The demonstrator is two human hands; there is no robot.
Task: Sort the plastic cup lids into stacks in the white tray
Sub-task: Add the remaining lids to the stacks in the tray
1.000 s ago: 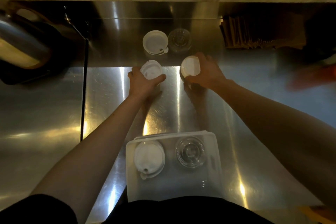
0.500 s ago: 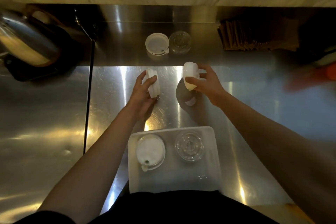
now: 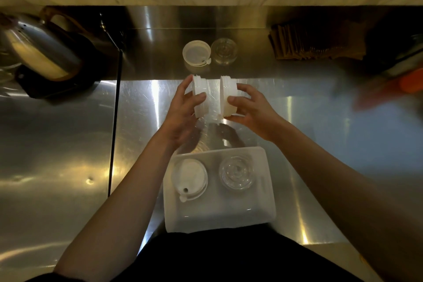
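Above the steel counter (image 3: 68, 144), just beyond the white tray (image 3: 263, 204), two short bundles of white lids are held on edge, facing each other. The left bundle (image 3: 200, 98) is pinched between the thumb and curled fingers of the left hand (image 3: 182, 112). The right bundle (image 3: 227, 98) is gripped the same way by the right hand (image 3: 254, 110).

Held sideways like this, either bundle could fan out and shed lids onto the steel if the squeeze slackens. Pressed together off-centre, the rims would probably jam rather than nest.

The tray carries a white lid pile (image 3: 191, 176) on its left and a clear lid pile (image 3: 237, 175) on its right, set apart. A careless drop could topple one or mix the kinds. A lone white lid (image 3: 196, 52) and a clear lid (image 3: 224, 51) sit side by side at the back of the counter.

A glossy band spans the gap between the held bundles; whether it is film or more lids cannot be told. No pile can be counted. Dark clothing hides the tray's near edge. A kettle (image 3: 39, 48) sits in shadow at the left, and an orange smear (image 3: 412, 80) at the far right is too blurred to name.
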